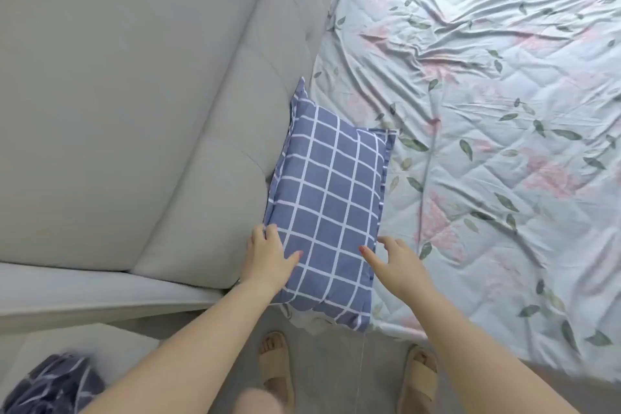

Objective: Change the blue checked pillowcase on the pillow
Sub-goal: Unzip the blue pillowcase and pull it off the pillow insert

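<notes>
By the headboard [141,84], at the bed's [504,94] near edge, the pillow [326,212] lies flat with its checked pillowcase [339,158] fully on. Nothing looks stripped yet; removal and re-covering remain. A dark patterned bundle [57,383] at bottom left may be the spare. The left hand [265,255] reaches forward, its grip holding the pillow's left edge, thumb on top. The right hand [393,262] reaches alongside, grip wide, fingers spread at the right edge.

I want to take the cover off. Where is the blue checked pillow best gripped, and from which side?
Probably the near short end of the blue checked pillow, at its two corners, coming from your side. That end reaches the edge of the bed; the left long side lies against the grey headboard.
</notes>
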The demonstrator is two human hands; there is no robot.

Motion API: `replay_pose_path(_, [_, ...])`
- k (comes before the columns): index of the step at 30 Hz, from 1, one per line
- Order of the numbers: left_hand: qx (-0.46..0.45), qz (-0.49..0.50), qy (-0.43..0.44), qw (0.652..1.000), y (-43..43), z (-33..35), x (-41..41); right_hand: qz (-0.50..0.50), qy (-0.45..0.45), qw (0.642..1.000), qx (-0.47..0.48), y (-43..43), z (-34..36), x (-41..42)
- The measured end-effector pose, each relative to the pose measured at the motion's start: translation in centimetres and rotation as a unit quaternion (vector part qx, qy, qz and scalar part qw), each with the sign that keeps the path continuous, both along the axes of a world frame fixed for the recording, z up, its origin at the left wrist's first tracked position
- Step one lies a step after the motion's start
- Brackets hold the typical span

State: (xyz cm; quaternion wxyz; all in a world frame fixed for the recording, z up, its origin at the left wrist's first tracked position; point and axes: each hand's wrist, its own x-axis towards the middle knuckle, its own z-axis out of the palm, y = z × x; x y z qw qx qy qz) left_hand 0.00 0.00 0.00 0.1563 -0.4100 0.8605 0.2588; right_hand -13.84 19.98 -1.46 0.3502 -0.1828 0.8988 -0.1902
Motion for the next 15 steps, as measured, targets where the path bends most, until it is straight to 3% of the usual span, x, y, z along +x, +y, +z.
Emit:
replay_pose_path(8, [-0.096,0.038,0.097,0.99,-0.9,-8.9,-1.4,-0.005,0.07,0.995,-0.077,-1.8,-13.8,-1.5])
replay_pose_path(11, [-0.15,0.018,-0.014,0.988,-0.9,-9.3,-2.3,-0.024,0.082,0.987,-0.139,-2.3,-18.3,-2.8])
replay_pose_path(13, [-0.22,-0.03,-0.111,0.969,-1.0,-9.3,-2.5,-0.045,0.073,0.975,-0.203,-2.6,-20.6,-2.9])
replay_pose_path(15, [-0.275,-0.061,-0.154,0.947,-1.4,-9.8,-2.7,-0.057,0.068,0.962,-0.26,-2.5,-22.0,-2.7])
